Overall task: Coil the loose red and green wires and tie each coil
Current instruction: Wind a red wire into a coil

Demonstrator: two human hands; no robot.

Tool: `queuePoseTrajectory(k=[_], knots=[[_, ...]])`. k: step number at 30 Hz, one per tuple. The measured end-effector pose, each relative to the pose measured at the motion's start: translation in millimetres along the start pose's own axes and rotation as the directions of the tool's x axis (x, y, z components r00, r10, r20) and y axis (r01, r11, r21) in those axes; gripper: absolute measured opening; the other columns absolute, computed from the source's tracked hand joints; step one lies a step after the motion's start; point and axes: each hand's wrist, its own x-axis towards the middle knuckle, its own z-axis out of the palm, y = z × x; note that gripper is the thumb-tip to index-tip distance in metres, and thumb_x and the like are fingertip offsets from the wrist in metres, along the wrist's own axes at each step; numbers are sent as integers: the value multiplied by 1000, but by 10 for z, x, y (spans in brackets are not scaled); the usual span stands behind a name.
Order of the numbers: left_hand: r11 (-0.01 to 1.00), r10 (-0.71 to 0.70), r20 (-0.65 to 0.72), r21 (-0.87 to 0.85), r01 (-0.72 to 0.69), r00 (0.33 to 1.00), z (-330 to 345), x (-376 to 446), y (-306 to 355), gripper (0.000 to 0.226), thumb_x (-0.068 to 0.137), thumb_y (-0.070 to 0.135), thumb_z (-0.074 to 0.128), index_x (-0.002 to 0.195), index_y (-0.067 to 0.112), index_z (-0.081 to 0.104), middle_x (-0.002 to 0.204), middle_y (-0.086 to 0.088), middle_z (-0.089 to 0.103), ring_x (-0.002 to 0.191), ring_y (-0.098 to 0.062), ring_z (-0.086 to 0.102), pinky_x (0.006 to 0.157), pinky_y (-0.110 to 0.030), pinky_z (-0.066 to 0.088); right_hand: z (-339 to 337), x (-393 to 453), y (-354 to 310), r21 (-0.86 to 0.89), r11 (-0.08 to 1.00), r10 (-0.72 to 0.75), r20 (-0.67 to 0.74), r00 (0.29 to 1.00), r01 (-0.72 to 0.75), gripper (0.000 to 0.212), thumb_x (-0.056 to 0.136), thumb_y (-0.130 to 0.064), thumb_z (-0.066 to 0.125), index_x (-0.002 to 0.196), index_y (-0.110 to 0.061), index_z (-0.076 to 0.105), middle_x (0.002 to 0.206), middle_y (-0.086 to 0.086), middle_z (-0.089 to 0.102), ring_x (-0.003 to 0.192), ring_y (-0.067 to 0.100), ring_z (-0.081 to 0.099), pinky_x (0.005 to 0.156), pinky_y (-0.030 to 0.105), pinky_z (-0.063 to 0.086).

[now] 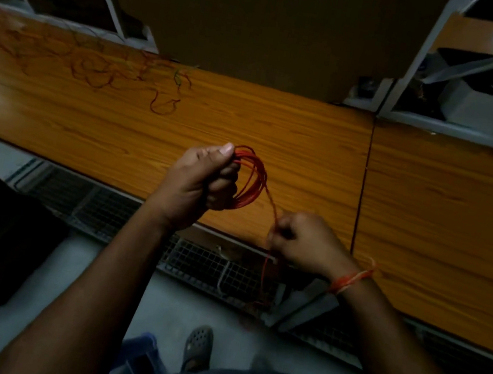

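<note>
Left hand grips red wire coil above the wood counter, fingers curled tight round one side of the bundle, thumb on top near the upper end of the loops. Rest of the coil arcs out to the right of the fist, free of the fingers. Coil is off the counter surface, held in air over its front part.

Right hand sits lower and to the right, near counter front edge, fingers curled, pinching the loose red strand that runs from the coil down to it. Strand looks taut btw the two hands. Below the right hand the strand hangs down past the counter edge, in front of a wire mesh tray, toward the floor; lower end blurred, can't tell where it stops.

Orange thread band on right wrist.

Far left-back of counter: tangle of loose wires, red and some green, spread flat, well apart from both hands.

Dim light, fine finger detail on right hand unclear.
</note>
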Motion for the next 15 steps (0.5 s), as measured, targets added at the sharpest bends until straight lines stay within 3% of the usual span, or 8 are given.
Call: queuePoseTrajectory(k=[2,3,5,7,8,10,11,15], knots=[[999,16,-9,-36,-16,1000,113,-28,-40,41,102,31,39,63,23,48,52,6,19,44,-10,13,45,-21,13,19,-6,57,54,998,34,-289,957,-19,22,99,-23,60,86,-13,74,67,-5,70,69,12,67,64,30,47],[998,28,-15,-50,-29,999,168,-40,-56,42,103,32,38,64,23,48,53,5,18,44,-10,12,45,-22,13,65,-30,41,117,993,11,-310,951,26,20,99,-21,59,88,-13,74,69,-3,72,68,12,68,63,30,49],[997,51,-31,-53,-53,998,255,-65,-92,43,105,32,36,64,24,48,52,8,23,45,-11,14,45,-22,14,154,-131,-25,294,954,-58,24,998,48,18,101,-14,58,91,-9,73,75,4,76,67,13,72,59,25,52],[999,44,-53,16,-44,998,327,-126,-130,44,105,32,38,63,26,49,52,9,27,46,-11,14,46,-23,14,147,-242,76,315,948,-66,353,933,-52,18,100,-10,58,90,-3,71,79,11,76,68,20,74,63,30,58],[999,34,-59,44,-32,998,359,-163,-149,43,104,32,39,62,26,48,52,9,27,46,-11,14,47,-23,14,95,-212,157,203,978,-29,332,943,-41,19,99,-12,58,88,-5,72,81,12,76,71,23,74,67,34,60],[999,14,-73,34,-12,997,423,-234,-195,41,102,33,41,63,25,47,53,8,23,46,-10,13,46,-21,14,42,-170,248,9,1000,8,-18,1000,-8,19,97,-18,59,86,-10,73,81,8,76,77,21,73,71,35,59],[1000,10,-83,11,-9,996,453,-263,-207,39,102,33,42,64,23,46,53,7,21,46,-10,12,45,-20,15,70,-201,225,85,996,-9,-96,995,17,19,98,-19,58,86,-11,72,78,6,76,75,17,73,70,32,57],[997,19,-93,79,-11,995,490,-366,-173,40,103,34,43,64,24,45,53,7,24,47,-10,15,46,-21,17,196,-437,198,314,948,-79,408,910,-59,19,102,-11,56,92,-5,71,83,10,77,71,18,74,71,34,60]])
